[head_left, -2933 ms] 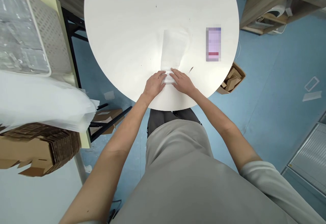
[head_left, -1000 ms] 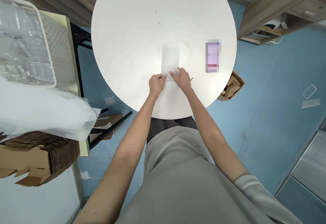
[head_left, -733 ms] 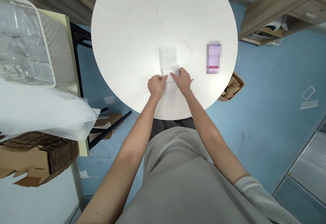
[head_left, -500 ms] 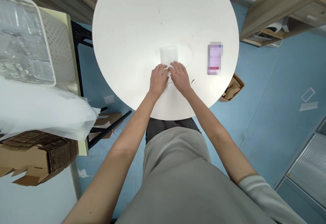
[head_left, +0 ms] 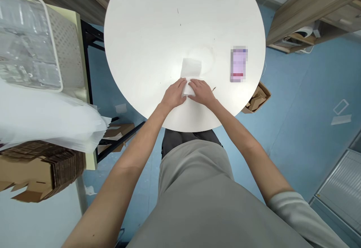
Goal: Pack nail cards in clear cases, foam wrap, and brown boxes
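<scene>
On the round white table (head_left: 146,52), close to my body, lies a small white wrapped packet (head_left: 188,89). A thin, translucent white flap of wrapping sheet (head_left: 191,67) extends from its far side. My left hand (head_left: 174,93) grips the packet's left side, with the thumb at the near edge and the fingers at the fold. On the opposite side my right hand (head_left: 202,91) holds it the same way, fingers curled over the top. What is inside the wrapping is hidden.
A pixelated pink-and-purple rectangle (head_left: 238,64) lies at the table's right. Left of the table, a side stand holds a white basket (head_left: 66,49) of clear plastic items, white sheets (head_left: 50,116) and stacked cardboard (head_left: 42,173). A cardboard box (head_left: 258,97) stands on the floor at right.
Both hands have drawn slightly nearer to my body with the packet and now grip its two sides. The flap has shifted right and nearer and sits at a slight tilt.
</scene>
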